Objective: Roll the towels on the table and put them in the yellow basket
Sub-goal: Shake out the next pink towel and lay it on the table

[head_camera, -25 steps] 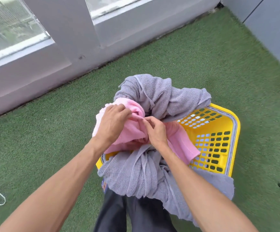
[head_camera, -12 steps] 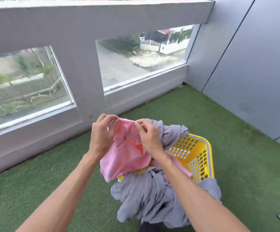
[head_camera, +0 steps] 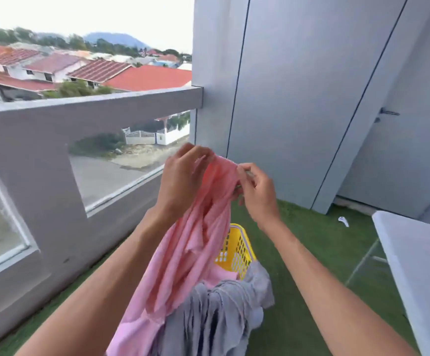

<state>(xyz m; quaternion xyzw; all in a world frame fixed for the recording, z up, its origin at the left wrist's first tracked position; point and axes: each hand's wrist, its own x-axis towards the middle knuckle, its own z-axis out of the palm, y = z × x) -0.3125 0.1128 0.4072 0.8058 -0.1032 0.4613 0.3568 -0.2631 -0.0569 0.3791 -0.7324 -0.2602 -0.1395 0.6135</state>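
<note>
Barely begun: you have one towel lifted, none rolled.

Your left hand (head_camera: 183,181) and right hand (head_camera: 256,191) each pinch the top edge of the pink towel (head_camera: 188,242), close together, so it hangs bunched below your grip. Under it the grey towel (head_camera: 216,312) drapes unrolled over the basket (head_camera: 237,247). The table (head_camera: 419,265) stands to the right of your grip, well apart. By my reckoning everything is left: spread, roll, and basket each towel.

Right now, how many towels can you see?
2: a pink towel held up by both hands, and a grey towel draped over the yellow basket. More may be hidden underneath.
</note>
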